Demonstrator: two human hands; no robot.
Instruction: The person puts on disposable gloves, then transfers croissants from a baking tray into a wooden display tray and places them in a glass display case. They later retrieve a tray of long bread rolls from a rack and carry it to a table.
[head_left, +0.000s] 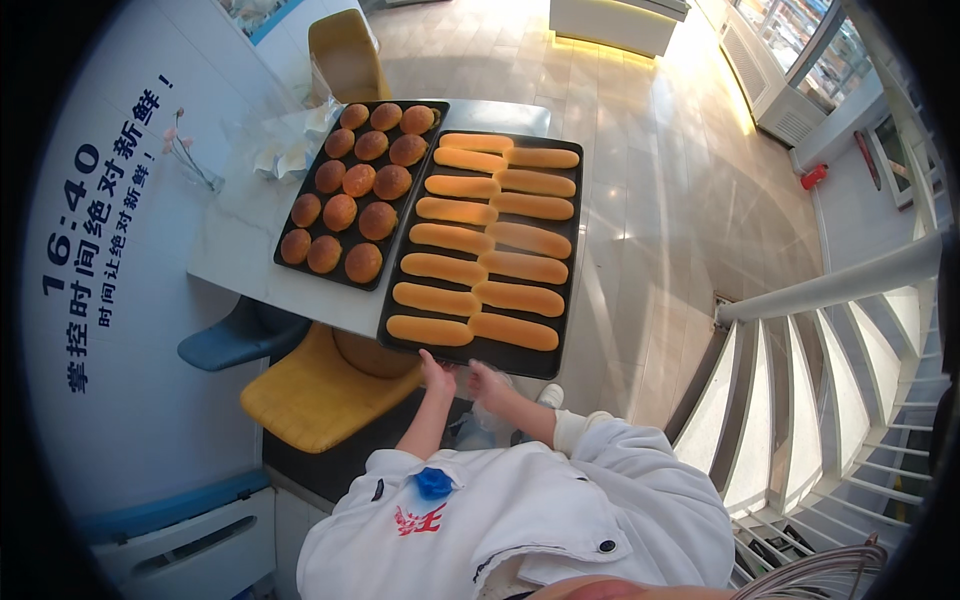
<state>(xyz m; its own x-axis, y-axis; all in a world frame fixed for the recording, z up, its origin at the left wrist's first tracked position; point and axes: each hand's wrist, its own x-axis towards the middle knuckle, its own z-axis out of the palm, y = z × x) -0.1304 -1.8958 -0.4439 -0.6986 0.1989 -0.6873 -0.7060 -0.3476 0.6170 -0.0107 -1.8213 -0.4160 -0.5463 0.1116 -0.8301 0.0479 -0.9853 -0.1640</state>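
Observation:
My left hand (439, 375) grips the near edge of a black baking tray (517, 360), its thumb on the rim. Long golden bread rolls (450, 238) lie in two columns on this tray, their inner ends touching or overlapping. The tray overhangs the front of a white marble-patterned table (315, 296). My right hand (491, 386) is curled close below the same edge, with a clear plastic bag or film (495, 414) hanging at it. To the left, a second black tray (349, 277) carries several round browned buns (340, 212).
A yellow chair (322, 397) and a blue chair (240, 334) stand at the table's near side. Another yellow chair (345, 56) is behind it. Clear plastic packaging (292, 150) and a flower vase (199, 172) are by the wall. A white spiral staircase (765, 405) rises at right.

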